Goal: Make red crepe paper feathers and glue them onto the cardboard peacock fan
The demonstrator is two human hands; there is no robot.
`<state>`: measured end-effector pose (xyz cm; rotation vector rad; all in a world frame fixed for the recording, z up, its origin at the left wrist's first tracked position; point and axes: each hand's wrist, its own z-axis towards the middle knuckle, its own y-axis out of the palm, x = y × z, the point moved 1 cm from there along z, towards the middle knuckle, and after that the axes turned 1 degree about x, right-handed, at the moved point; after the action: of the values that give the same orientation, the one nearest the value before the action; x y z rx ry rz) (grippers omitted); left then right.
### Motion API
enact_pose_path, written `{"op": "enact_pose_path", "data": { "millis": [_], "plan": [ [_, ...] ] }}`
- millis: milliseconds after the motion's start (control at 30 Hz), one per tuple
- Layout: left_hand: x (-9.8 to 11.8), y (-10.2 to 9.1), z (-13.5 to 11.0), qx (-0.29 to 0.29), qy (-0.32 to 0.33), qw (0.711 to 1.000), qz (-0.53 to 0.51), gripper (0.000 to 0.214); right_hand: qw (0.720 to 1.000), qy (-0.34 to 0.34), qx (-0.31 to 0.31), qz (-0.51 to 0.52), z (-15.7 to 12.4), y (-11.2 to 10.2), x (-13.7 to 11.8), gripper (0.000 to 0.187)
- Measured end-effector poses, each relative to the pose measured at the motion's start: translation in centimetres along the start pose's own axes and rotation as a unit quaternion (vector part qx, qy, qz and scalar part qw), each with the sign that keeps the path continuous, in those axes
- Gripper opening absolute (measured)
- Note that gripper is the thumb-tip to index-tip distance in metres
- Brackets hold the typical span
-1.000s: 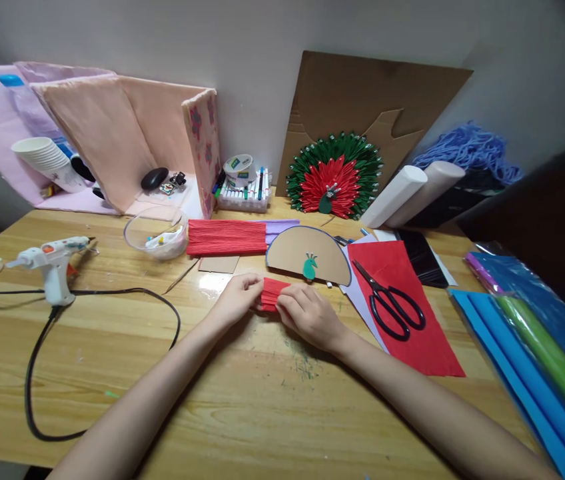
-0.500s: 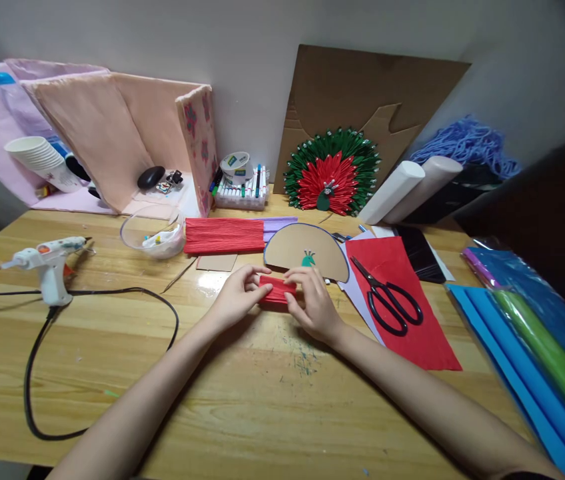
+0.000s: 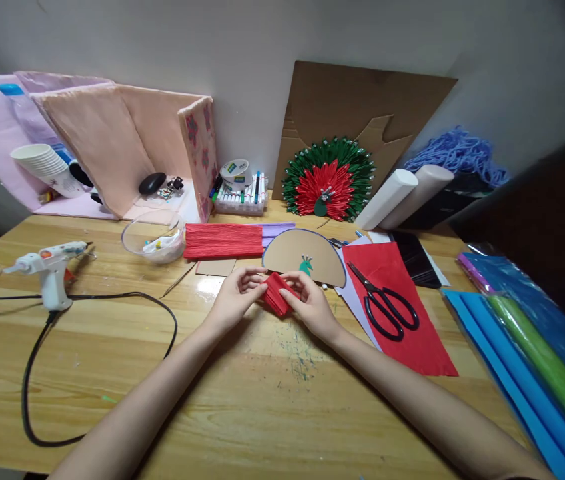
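A small folded piece of red crepe paper (image 3: pixel 276 295) is held between both hands above the table. My left hand (image 3: pixel 238 293) pinches its left end, thumb on top. My right hand (image 3: pixel 311 301) grips the right end, with the thumb pressed on its face. Just beyond the fingers lies a cardboard half-circle (image 3: pixel 287 252) with a blue edge and a green peacock head (image 3: pixel 306 265) at its base. Behind my left hand is a pleated strip of red crepe paper (image 3: pixel 222 241), over a purple one (image 3: pixel 278 232).
Black-handled scissors (image 3: pixel 387 310) lie on a red sheet (image 3: pixel 427 347) to the right. At left stand a glue gun (image 3: pixel 52 277) with a looping cable and a clear bowl (image 3: pixel 130 241). A finished paper peacock (image 3: pixel 330 187) leans on cardboard (image 3: pixel 362 93). Rolled papers (image 3: pixel 517 360) line the right edge.
The red folded paper has turned from lying level to a tilted position, its right end lower. My right thumb has moved onto its face. The camera view has shifted slightly.
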<state>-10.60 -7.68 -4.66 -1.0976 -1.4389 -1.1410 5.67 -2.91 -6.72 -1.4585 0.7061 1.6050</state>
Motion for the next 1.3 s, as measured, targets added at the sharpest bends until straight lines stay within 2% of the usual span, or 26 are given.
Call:
{"op": "enact_pose_path", "data": {
  "millis": [100,233,333,500,700,833,933,1067,1200,1300],
  "plan": [
    [0.0,0.2,-0.2,0.057,0.026,0.998,0.002,0.03,0.997,0.042,-0.014,0.056,0.3,0.1,0.5,0.027],
    [0.0,0.8,-1.0,0.1,0.086,0.985,0.113,0.028,0.993,0.047,0.041,0.097,0.6,-0.1,0.5,0.03],
    [-0.2,1.5,-1.4,0.078,0.087,0.982,0.15,0.03,0.987,0.062,0.044,0.142,0.8,-0.3,0.4,0.033],
    [-0.6,2.0,-1.3,0.012,0.048,0.994,0.099,0.026,0.984,0.079,0.007,0.157,0.7,-0.2,0.4,0.032],
    [-0.3,1.9,-1.2,-0.01,0.049,0.997,0.056,0.025,0.984,0.094,0.0,0.149,0.5,-0.1,0.1,0.036],
    [0.0,1.9,-1.3,-0.008,0.054,0.996,0.067,0.024,0.981,0.107,-0.008,0.162,0.5,-0.1,-0.1,0.037],
    [0.0,1.9,-1.3,0.002,0.062,0.995,0.078,0.025,0.983,0.102,-0.01,0.153,0.4,-0.1,-0.2,0.031],
    [0.0,1.8,-1.5,-0.017,0.077,0.992,0.096,0.018,0.991,0.067,-0.006,0.117,0.4,0.0,-0.5,0.021],
    [0.2,1.6,-1.7,-0.016,0.109,0.985,0.134,0.009,0.993,0.023,-0.001,0.114,0.4,0.1,-0.5,0.021],
    [0.5,1.6,-1.9,-0.015,0.126,0.98,0.153,0.004,0.99,0.027,0.0,0.135,0.4,0.2,-0.6,0.025]
  ]
}}
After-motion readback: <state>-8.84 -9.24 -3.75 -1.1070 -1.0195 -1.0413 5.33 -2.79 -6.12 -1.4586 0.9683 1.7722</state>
